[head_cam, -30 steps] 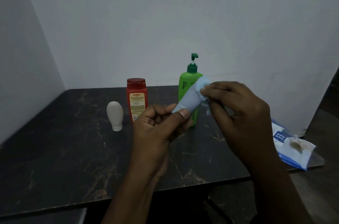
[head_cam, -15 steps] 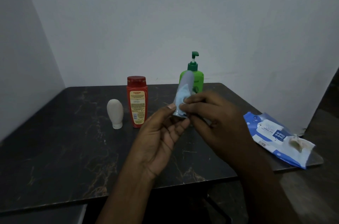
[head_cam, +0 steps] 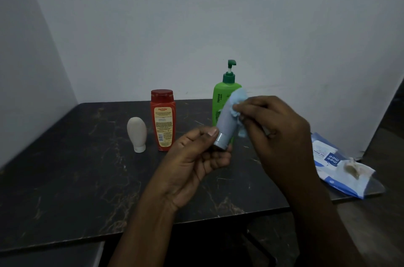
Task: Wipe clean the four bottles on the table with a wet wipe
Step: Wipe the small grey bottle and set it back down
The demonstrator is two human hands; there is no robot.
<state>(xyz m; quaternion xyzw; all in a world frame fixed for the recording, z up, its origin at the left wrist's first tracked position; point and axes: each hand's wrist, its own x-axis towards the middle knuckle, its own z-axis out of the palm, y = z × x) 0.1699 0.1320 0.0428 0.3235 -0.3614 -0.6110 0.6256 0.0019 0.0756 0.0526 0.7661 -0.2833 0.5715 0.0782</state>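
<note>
The dark marble-patterned table point(head_cam: 65, 179) carries everything in play. Above its near half, the right hand point(head_cam: 277, 131) has its fingers curled, pinching a wad of wipe against the upper end of a tube. The left hand point(head_cam: 192, 164) has thumb and fingers closed around that tube's cap end, holding it tilted in the air. At the table's right edge lies the blue-and-white wet-wipe pack point(head_cam: 328, 157), partly overhanging, with a crumpled, brownish scrap on it. Behind the hands stands the green pump bottle point(head_cam: 220, 100), upright. The red shampoo bottle point(head_cam: 162, 120) stands to its left, and just beside that the small white bottle point(head_cam: 136, 133) rests upside down on its cap. The grey-blue tube point(head_cam: 226, 124) is the one being cleaned, silver cap down. The pale blue wet wipe point(head_cam: 239, 97) is bunched at its top.

The step looks like wiping this tube, probably one of the four. To do it well, the left hand should turn the tube between strokes so that every side meets the wipe. The right hand should wrap the wipe round the body and draw it down towards the cap. The cap needs its own pass, which calls for a change of grip. Light pressure should do, since a soft tube may squeeze.
</note>
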